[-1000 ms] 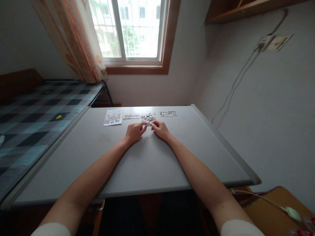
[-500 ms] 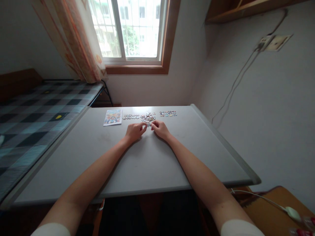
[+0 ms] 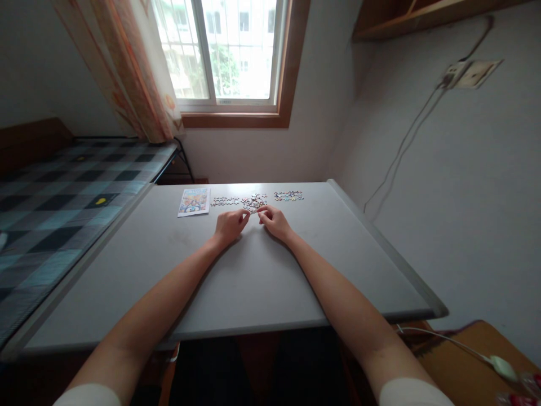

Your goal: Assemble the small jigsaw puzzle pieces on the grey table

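Observation:
My left hand [image 3: 230,225] and my right hand [image 3: 274,221] face each other over the table, fingertips close together. A small puzzle piece [image 3: 254,212] spans the gap, pinched between the fingers of both hands; its picture is too small to make out. Just beyond lies a loose pile of jigsaw puzzle pieces [image 3: 254,201]. Left of the pile, more pieces [image 3: 225,201] are laid in rows, and another group [image 3: 289,195] lies to the right. A printed picture sheet [image 3: 194,202] rests flat at the far left of these.
The grey-white table [image 3: 253,282] has a raised rim along its sides. A bed with a checked cover [image 3: 84,186] stands to the left. At lower right is a wooden surface [image 3: 477,349] with a white charger [image 3: 502,367] and cable. A window [image 3: 220,51] lies ahead.
Both hands' fingertips have lifted slightly and turned inward. The small piece between them now appears edge-on rather than flat. Pile, rows and sheet stay where they were.

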`<control>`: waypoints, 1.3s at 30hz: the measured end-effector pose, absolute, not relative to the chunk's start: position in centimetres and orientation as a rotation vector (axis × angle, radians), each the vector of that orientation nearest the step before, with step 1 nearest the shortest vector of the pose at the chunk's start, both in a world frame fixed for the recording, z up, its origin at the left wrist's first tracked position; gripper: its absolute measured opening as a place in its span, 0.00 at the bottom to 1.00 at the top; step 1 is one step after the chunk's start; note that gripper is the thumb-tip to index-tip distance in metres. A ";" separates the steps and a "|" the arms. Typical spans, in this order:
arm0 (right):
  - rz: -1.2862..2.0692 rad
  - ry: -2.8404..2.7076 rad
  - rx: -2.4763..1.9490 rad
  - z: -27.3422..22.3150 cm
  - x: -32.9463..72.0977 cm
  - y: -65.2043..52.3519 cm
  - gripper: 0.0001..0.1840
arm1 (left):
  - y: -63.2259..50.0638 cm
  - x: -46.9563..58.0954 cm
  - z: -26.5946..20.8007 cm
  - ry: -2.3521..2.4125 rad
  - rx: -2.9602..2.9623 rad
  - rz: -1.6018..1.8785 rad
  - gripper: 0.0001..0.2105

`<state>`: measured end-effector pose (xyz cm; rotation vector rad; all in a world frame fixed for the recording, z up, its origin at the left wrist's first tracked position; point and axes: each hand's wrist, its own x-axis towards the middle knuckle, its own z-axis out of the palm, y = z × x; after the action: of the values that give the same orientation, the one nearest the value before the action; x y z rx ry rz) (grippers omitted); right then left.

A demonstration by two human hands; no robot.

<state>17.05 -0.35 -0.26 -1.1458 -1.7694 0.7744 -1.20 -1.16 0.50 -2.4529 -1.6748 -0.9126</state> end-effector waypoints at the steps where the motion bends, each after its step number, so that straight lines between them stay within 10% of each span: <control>1: 0.769 -1.769 -1.149 -0.2 17.1 -0.4 0.13 | -1.2 -1.2 0.5 -1.671 -2.457 -0.918 0.13; 39: 0.811 -1.751 -1.139 -0.2 17.0 -0.4 0.15 | -1.0 -1.4 0.2 -1.633 -2.439 -0.957 0.14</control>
<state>16.98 -0.39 -0.21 -1.1389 -1.7513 0.8109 -1.44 -0.97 0.24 -2.4387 -1.6335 -0.9567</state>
